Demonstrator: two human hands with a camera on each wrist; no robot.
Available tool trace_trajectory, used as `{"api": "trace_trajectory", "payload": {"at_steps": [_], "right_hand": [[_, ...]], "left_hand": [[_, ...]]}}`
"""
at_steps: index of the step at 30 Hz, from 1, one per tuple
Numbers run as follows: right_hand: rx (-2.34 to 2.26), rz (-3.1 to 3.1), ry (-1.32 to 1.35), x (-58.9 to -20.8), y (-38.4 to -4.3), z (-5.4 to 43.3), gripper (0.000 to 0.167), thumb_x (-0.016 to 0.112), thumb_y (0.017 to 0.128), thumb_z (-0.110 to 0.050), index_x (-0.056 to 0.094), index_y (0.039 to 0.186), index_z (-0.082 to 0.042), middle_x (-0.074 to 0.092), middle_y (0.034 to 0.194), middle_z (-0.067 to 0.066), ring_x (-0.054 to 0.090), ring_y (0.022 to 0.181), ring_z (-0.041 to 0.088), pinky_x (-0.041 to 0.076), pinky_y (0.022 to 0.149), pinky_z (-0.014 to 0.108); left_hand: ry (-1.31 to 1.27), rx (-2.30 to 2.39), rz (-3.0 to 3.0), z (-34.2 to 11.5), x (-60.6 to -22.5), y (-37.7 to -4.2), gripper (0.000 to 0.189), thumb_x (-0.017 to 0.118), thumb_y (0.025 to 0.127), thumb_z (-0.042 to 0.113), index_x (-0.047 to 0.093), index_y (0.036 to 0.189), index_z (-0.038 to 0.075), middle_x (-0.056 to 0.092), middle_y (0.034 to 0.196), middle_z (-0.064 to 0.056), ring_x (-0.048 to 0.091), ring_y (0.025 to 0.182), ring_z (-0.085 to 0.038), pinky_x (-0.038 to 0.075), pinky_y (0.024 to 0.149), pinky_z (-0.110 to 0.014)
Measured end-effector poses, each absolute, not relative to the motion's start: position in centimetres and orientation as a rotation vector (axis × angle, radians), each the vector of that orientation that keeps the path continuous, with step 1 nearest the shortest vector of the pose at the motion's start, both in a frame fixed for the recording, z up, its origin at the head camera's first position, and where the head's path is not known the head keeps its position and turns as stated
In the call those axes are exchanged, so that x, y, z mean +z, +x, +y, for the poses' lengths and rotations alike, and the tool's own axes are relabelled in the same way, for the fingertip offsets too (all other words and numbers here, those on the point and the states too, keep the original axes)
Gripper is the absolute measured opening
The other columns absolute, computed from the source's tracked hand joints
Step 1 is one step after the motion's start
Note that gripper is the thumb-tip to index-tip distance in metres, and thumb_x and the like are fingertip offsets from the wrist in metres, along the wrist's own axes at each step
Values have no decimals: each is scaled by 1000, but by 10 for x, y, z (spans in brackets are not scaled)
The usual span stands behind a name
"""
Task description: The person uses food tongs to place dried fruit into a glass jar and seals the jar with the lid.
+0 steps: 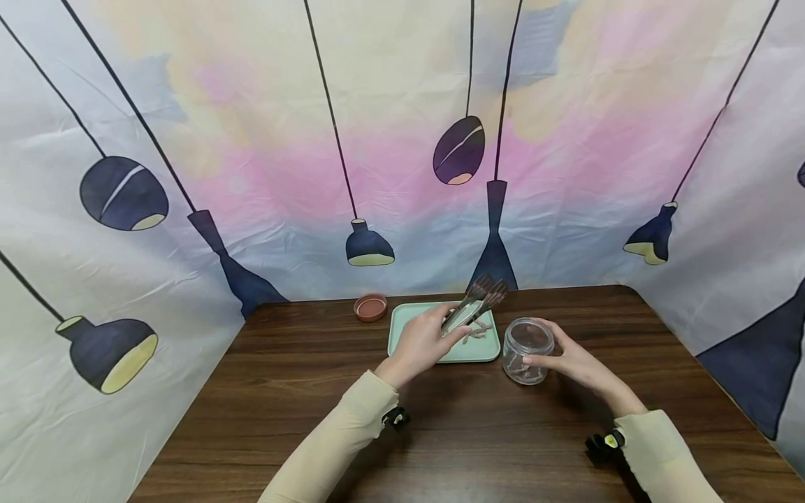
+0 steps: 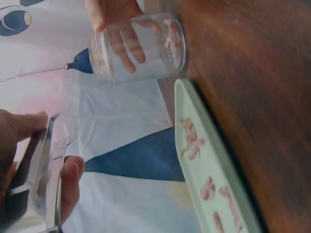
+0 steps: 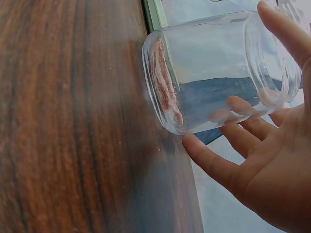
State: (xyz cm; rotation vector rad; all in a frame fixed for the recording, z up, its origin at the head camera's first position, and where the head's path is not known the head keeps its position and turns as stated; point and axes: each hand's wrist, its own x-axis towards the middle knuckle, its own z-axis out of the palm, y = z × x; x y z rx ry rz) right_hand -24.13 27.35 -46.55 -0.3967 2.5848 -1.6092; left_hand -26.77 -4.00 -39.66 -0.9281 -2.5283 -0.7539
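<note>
My left hand grips a pair of metal tongs over the light green tray. Their fork-like tips point up towards the far side. In the left wrist view, the shiny tongs sit between the thumb and fingers. Several reddish-brown strips, perhaps dried meat, lie on the tray. My right hand holds a clear jar round its side, thumb and fingers apart. The jar stands upright and lidless on the table, beside the tray. More strips lie at its bottom in the right wrist view.
A round red-brown lid lies at the back of the dark wooden table, left of the tray. Just behind the table's far edge hangs a cloth printed with lamps.
</note>
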Motion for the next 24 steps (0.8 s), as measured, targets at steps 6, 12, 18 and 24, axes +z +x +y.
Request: {"api": "trace_trajectory", "payload": {"at_steps": [6,12,18,24], "right_hand": [[-1615,2575,-402,-464,-241,273,87,76,92,-29,23,159,-11,35,155,24,32,141,46,30,105,67],[-1623,2583,-411,-465,-242,272,86,76,92,-27,24,158,-10,38,153,24,35,140,45,31,105,64],[-1598,2603,-394,-464,-242,272,87,77,91,-31,24,158,-11,38,153,23,35,139,44,31,105,65],[-1595,2603,-392,-465,-242,271,86,77,91,-32,24,157,-11,39,152,23,36,139,43,31,105,64]], "left_hand": [[-876,-697,-2576,-51,-388,-271,57,65,98,46,58,140,7,68,125,-11,69,81,-20,55,73,-39],[-834,-656,-2569,-69,-376,-279,59,67,96,48,59,140,9,68,125,-9,69,82,-19,55,70,-38],[-788,-635,-2507,-88,-362,-286,61,71,93,49,61,136,8,70,117,-9,70,82,-21,55,68,-38],[-743,-642,-2495,-104,-349,-287,64,72,91,50,61,138,8,70,117,-11,70,86,-24,56,69,-42]]}}
